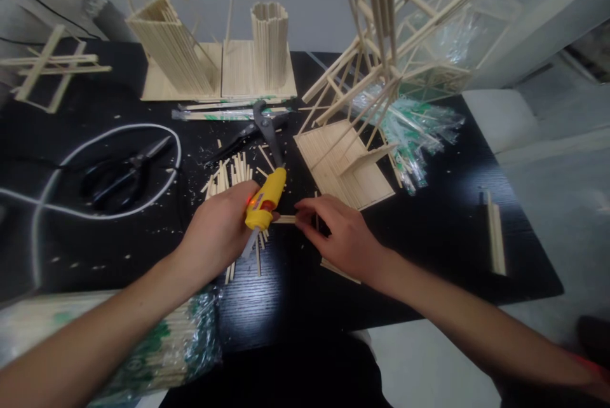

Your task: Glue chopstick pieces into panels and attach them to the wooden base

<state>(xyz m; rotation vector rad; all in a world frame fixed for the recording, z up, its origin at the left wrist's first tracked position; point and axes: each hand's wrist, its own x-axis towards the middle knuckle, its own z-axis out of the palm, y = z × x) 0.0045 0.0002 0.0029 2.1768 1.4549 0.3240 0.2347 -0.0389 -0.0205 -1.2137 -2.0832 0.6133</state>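
Note:
My left hand [216, 230] is wrapped round a yellow glue gun [267, 197] with a red light on its side, its nozzle turned down toward a short wooden stick [284, 219]. My right hand [336, 233] pinches the other end of that stick just above the black table [429, 255]. A pile of cut sticks [232, 178] lies under and behind the glue gun. A flat stick panel with slanted struts [340, 163] sits just beyond my right hand.
Black shears [267, 127] lie behind the gun, black scissors [124, 173] and a white cable [90, 173] at left. Stick models [214, 52] stand at the back, a tall frame [381, 33] at right, plastic wrappers [419, 131], wrapped stick bundle [157, 344] near left.

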